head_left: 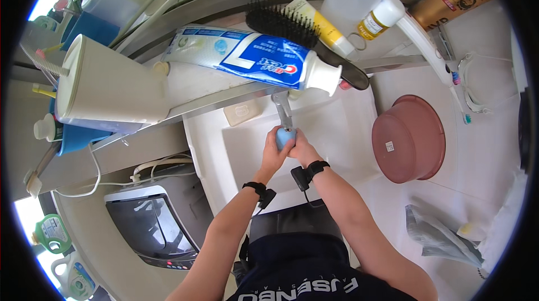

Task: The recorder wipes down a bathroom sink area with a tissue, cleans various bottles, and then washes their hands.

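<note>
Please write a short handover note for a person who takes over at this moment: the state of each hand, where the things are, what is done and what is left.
Left hand: wrapped around the small blue object, on its left side.
Right hand: gripping the same object from the right.
Position: the object is directly under the faucet, over the white sink. A bar of soap lies at the sink's back left corner; a pink basin stands to the right.
Done: the object is brought to the spout.
Left: I cannot tell if water is running, so check that first.
</note>
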Demonstrator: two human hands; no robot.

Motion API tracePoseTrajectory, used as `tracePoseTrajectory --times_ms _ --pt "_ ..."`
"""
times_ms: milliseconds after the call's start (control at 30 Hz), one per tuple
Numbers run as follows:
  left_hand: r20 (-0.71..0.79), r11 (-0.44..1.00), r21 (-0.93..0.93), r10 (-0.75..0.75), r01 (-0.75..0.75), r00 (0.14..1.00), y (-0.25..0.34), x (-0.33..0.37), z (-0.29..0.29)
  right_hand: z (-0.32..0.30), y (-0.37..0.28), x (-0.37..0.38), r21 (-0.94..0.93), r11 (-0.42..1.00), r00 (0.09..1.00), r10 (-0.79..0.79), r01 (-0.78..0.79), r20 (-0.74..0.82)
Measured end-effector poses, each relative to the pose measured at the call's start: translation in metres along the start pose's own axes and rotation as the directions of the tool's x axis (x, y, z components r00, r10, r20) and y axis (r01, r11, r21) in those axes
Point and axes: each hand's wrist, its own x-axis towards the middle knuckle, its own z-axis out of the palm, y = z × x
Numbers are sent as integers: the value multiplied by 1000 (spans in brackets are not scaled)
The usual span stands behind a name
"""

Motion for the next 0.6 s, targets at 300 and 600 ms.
tracePoseTrajectory --times_ms 300,600 --pt "-225 756 -46 -644 653 731 5 26 29 -7 9 10 -156 980 990 -136 127 -46" --pt "322 903 -328 -170 278 931 -18 12 -14 42 1 -101 -319 922 973 -184 220 140"
